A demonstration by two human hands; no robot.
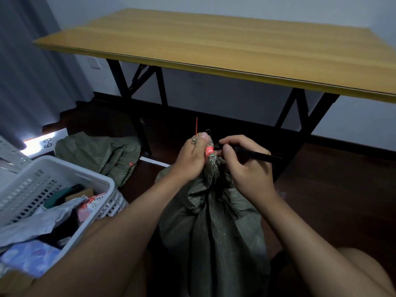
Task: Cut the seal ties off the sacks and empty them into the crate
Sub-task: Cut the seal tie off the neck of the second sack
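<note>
A full olive-green sack (214,228) stands upright on the floor between my arms. My left hand (192,157) grips its gathered neck just under the top. A red seal tie (209,152) wraps the neck, and its thin red tail sticks up above my thumb. My right hand (246,166) holds a slim black cutting tool (257,154) like a pen, its tip at the red tie. The white slotted plastic crate (53,181) stands at the lower left with parcels and plastic mailers inside.
A flat, emptied green sack (96,153) lies on the dark floor behind the crate. A wooden folding table (214,43) with black legs stands ahead. A grey curtain (27,71) hangs at the left, with a paper sheet marked 6-3 (47,142) below it.
</note>
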